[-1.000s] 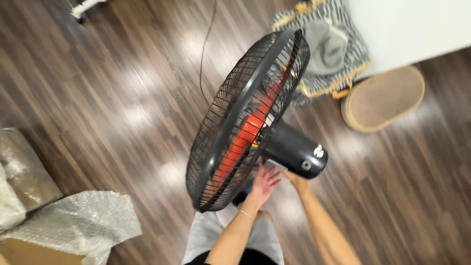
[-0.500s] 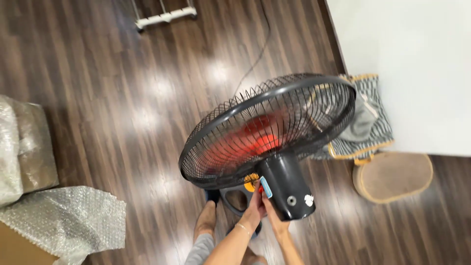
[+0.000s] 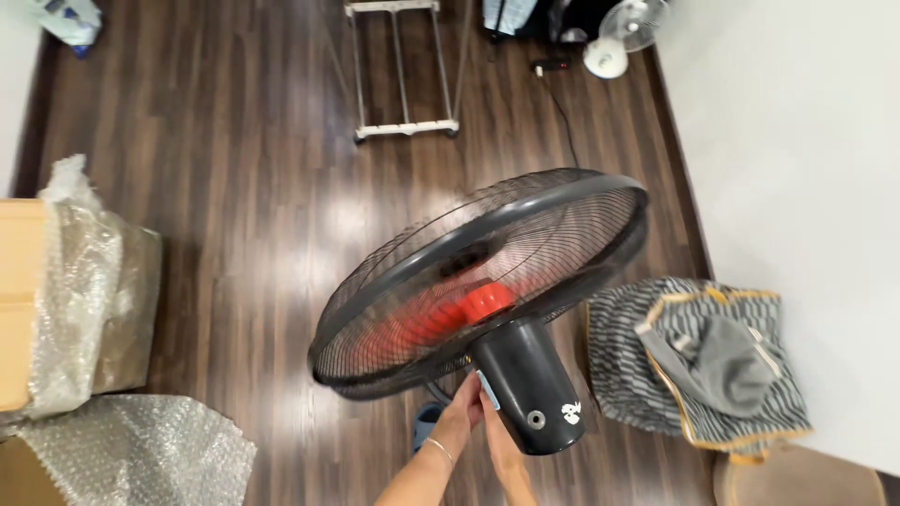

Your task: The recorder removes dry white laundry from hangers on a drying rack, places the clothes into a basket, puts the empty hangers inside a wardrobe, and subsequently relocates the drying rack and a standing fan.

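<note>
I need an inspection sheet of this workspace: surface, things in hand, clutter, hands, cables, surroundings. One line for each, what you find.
Surface: dark wood floor, glossy with light reflections.
Things in hand: black fan, cage tilted, red blades inside, motor housing pointing toward the camera.
Clutter: cardboard box under bubble wrap at left; striped bag at right.
Hands: left hand and right hand both touch the motor housing from below.
Cables: black cord on the floor, running to a plug strip near the wall.
Surroundings: white rack, small white fan, white wall.
</note>
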